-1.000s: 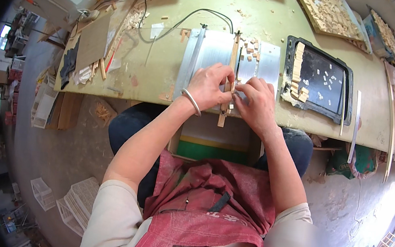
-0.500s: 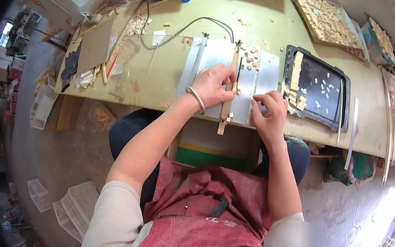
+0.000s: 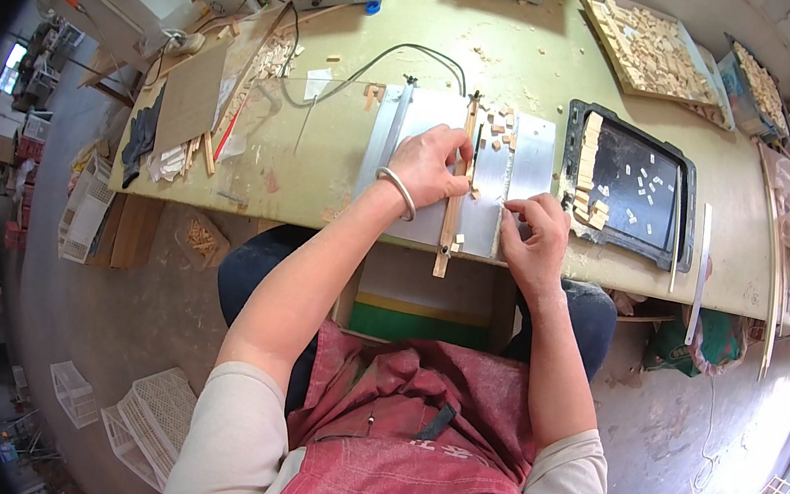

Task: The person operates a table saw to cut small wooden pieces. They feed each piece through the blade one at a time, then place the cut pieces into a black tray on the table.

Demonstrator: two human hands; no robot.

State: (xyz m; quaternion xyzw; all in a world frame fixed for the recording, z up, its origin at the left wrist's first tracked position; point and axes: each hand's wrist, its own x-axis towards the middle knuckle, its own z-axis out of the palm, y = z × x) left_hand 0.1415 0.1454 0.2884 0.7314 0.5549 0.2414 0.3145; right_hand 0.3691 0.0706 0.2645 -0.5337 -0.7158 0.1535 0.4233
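Note:
A metal plate (image 3: 532, 160) lies at the bench's front edge with a wooden strip (image 3: 448, 230) running across it from front to back. My left hand (image 3: 426, 169) is bent over this strip, its thumb and forefinger reaching the strip's right side. Right by the thumb tip sits a small wood block (image 3: 474, 195). My right hand (image 3: 539, 242) is over the plate's right part, thumb and forefinger drawn together in a pinch; whatever is between them is hidden. Several small wood pieces (image 3: 498, 128) are scattered on the plate's far end, beyond both hands.
Right of the plate is a black tray (image 3: 692, 203) with wood pieces and small white pieces. A board heaped with wood pieces (image 3: 645, 48) lies at the far right. A black cable (image 3: 381, 58) curves behind the plate. Cardboard (image 3: 191, 92) and a dark glove (image 3: 140, 138) lie left.
The whole scene sits slightly lower in the picture at the front edge of the bench. Both hands keep nearly the same places over the plate, with only slight finger movement on the right.

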